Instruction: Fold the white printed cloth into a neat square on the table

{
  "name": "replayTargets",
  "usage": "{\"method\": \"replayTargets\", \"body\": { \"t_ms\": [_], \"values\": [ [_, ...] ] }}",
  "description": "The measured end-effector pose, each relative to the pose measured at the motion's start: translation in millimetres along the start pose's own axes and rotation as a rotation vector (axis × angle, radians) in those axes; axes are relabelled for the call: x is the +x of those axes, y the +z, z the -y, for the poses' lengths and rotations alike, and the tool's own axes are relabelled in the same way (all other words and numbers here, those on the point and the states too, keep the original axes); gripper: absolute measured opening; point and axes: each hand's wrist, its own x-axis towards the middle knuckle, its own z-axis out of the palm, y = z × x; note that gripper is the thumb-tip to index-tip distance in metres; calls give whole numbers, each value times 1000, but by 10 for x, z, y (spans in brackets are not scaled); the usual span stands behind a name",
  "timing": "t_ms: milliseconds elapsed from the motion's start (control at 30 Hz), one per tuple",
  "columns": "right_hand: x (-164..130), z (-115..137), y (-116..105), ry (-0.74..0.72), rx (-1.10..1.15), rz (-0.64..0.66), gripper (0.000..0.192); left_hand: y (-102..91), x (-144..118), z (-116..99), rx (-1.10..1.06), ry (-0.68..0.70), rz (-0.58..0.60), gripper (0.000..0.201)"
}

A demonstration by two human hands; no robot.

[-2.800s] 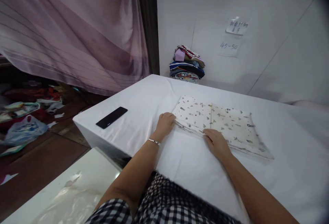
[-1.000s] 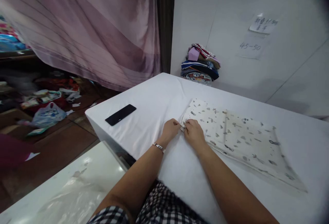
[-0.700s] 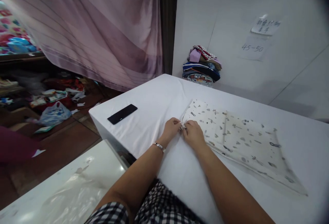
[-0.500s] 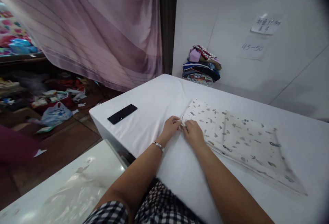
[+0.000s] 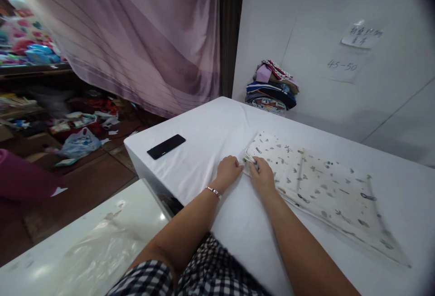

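A cream cloth (image 5: 319, 185) printed with small grey and brown motifs lies flat on the white-covered table (image 5: 217, 119), stretching away to the right. Its left end is bunched and turned up between my two hands. My left hand (image 5: 229, 169) is closed, its fingertips pinching the cloth's near left corner. Just to its right, my right hand (image 5: 263, 177) grips a fold of the same end between thumb and fingers. Part of that fold is hidden under the fingers.
A black phone (image 5: 166, 146) lies left on the table. Folded clothes (image 5: 272, 88) are stacked by the wall at the back. Clear plastic (image 5: 102, 250) lies on a lower white surface (image 5: 136, 201) at front left. A pink curtain (image 5: 163, 37) hangs behind.
The bunched corner between my hands has been spread a little, and my right hand has shifted slightly onto the fold. The whole view has swung slightly left.
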Motion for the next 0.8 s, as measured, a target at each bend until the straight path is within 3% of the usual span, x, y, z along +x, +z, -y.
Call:
{"method": "replayTargets", "body": {
  "t_ms": [267, 367, 567, 700, 800],
  "values": [
    [23, 42, -18, -128, -110, -106, 22, 26, 47, -9, -741, -201, 35, 14],
    [36, 86, -30, -200, -132, -123, 18, 28, 44, -29, -931, -217, 33, 14],
    [53, 142, -56, -210, -98, -57, 16, 23, 27, -59, -1008, -148, 16, 17],
    [73, 163, -101, -153, -80, -121, 16, 28, 27, -54, -992, -171, 12, 15],
    [68, 181, -96, -159, -91, -69, 16, 35, 26, -40, -1044, -170, 27, 16]
  ]
}}
